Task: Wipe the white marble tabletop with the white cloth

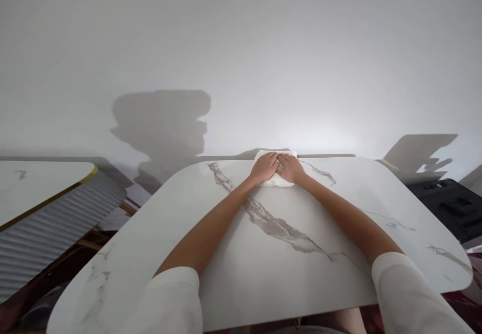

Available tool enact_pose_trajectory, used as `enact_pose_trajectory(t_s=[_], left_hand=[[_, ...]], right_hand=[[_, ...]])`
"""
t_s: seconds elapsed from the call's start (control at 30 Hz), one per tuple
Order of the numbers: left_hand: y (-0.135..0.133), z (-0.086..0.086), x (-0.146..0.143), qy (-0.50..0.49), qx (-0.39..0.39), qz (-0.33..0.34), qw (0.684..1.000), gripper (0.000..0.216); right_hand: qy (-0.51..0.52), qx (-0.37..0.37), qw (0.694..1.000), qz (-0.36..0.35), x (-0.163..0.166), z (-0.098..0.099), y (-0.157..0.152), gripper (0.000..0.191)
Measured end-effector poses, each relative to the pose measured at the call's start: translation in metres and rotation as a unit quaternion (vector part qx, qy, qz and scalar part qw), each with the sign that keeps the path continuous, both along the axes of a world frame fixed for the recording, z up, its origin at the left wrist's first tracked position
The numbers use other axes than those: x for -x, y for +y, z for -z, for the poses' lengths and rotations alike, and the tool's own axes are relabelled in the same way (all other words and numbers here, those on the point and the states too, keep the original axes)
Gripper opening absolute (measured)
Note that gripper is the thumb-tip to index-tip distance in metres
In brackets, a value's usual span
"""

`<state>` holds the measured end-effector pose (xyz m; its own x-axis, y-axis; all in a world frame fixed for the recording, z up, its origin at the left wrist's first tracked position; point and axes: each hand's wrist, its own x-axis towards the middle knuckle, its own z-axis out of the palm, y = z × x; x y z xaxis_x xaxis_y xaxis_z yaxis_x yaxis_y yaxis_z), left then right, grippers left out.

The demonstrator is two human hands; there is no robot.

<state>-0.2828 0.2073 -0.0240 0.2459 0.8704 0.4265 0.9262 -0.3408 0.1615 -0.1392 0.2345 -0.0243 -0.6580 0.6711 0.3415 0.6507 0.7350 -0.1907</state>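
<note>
Both my arms reach out across a white marble-patterned table (233, 284) with rounded corners. At its far edge lies a thin white cloth (276, 181) with a wavy border; whether it is fabric or paper I cannot tell. My left hand (264, 167) rests flat on the cloth's left part, fingers extended and angled to the right. On the right part lies my right hand (289, 167), its fingers also stretched out, and the fingertips of both hands meet near the middle. The cloth shows around the hands and below them.
A plain pale wall (241, 47) rises right behind the far edge. To the left stands a second white-topped piece (45, 178) with gold trim and a ribbed grey side (68, 228). A black plastic case-like object (452, 206) sits beyond the table's right side.
</note>
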Motion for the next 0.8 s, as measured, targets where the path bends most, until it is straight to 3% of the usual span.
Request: enact_pose_trajectory(t_s=[0.27, 0.5, 0.8], left_hand=[[-0.045, 0.013, -0.015, 0.013, -0.021, 0.021, 0.999, 0.042], [-0.121, 0.022, -0.011, 0.004, -0.063, 0.041, 0.997, 0.046], [-0.224, 0.024, -0.011, 0.006, -0.007, -0.041, 0.999, 0.051]], right_hand=[[-0.015, -0.012, 1.000, 0.021, -0.023, 0.002, -0.058, 0.051], [-0.013, -0.027, 1.000, 0.000, -0.024, 0.003, -0.131, 0.052], [0.019, -0.060, 0.996, -0.070, -0.026, 0.004, -0.216, 0.054]])
